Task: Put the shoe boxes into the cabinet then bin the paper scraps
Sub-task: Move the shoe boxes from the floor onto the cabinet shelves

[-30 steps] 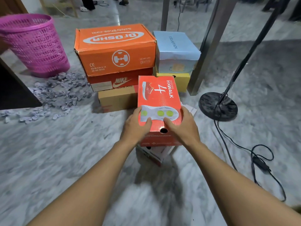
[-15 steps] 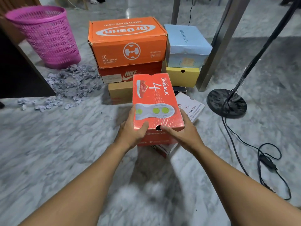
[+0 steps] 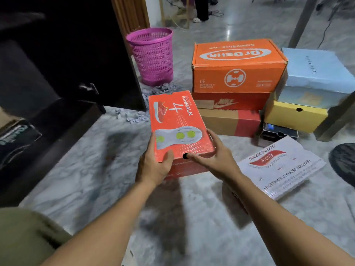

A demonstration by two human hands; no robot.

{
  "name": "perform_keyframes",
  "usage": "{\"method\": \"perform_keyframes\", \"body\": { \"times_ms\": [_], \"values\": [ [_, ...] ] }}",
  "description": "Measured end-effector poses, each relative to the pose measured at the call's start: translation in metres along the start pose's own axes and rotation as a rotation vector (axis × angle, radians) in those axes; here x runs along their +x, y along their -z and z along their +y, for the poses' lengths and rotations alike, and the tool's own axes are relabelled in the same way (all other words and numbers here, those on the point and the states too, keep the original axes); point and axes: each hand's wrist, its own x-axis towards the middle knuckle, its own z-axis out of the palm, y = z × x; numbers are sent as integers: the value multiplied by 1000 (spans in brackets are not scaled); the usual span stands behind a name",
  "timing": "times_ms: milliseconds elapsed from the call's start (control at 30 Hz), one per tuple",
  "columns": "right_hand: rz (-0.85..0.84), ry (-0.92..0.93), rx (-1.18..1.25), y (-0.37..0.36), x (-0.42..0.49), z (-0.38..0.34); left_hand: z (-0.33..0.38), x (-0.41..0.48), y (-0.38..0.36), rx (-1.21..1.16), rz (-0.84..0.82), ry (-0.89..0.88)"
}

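I've got the red GoWalk box [image 3: 177,125] up off the floor w/ both hands. Left hand [image 3: 153,167] wraps the near-left corner, thumb on the lid, fingers underneath, so that grip is clamped on the box. Right hand [image 3: 217,157] presses the near-right side, index finger stretched along the front edge by the round hole; grip closed against the box too. Box is roughly level, long axis pointing away from me, held between the dark cabinet [image 3: 63,60] on the left and the stack on the right.

Stack: orange Dr.Osha box [image 3: 236,68] on top of a red Nike box [image 3: 230,101], which sits on a brown/red box [image 3: 228,122]. Just beside them, rt side, a light blue box [image 3: 315,77] on a yellow box [image 3: 294,116], w/ a small dark box [image 3: 278,131] under/in front. A white Skechers box [image 3: 282,166] lies flat on the marble floor [image 3: 86,179] near my right wrist.

Pink mesh bin [image 3: 151,56] stands by the cabinet's far edge. Grey paper scraps [image 3: 134,116] are scattered on the floor around its base & toward the cabinet. Inside the cabinet, low left, smth dark w/ white lettering, too blurred to read.
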Motion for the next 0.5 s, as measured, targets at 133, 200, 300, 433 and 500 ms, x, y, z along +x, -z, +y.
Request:
{"method": "perform_keyframes", "body": {
  "times_ms": [133, 200, 300, 433, 500],
  "values": [
    [-131, 55, 17, -32, 43, -28, -14, 23, 35, -44, 87, 73],
    [-181, 83, 4, -48, 67, -46, -19, 39, 54, -68, 147, 76],
    [-233, 139, -65, -77, 102, -83, -30, 68, 85, -89, 226, 120],
    [-273, 192, -139, -111, 144, -128, -36, 103, 119, -106, 377, 208],
    [-311, 219, -173, -130, 166, -155, -40, 120, 142, -94, 419, 247]
  ]
}}
